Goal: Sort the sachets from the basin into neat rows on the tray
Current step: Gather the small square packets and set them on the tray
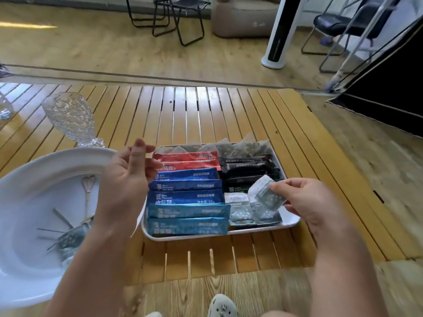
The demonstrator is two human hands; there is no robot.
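A slatted wooden desk fills mid-frame, carrying your tray at centre with sachets in rows. Your right hand pinches a small clear sachet over the tray's right side. Your left hand hovers loosely spread, holding nothing, above the white basin at lower left.

The slatted wooden desk shines with a smooth varnish. On it the white tray looks like glossy plastic or enamel — its red, blue and black stick sachets are shiny foil. Left of the tray, the white basin is smooth plastic; behind it, a cut-glass goblet is faceted.
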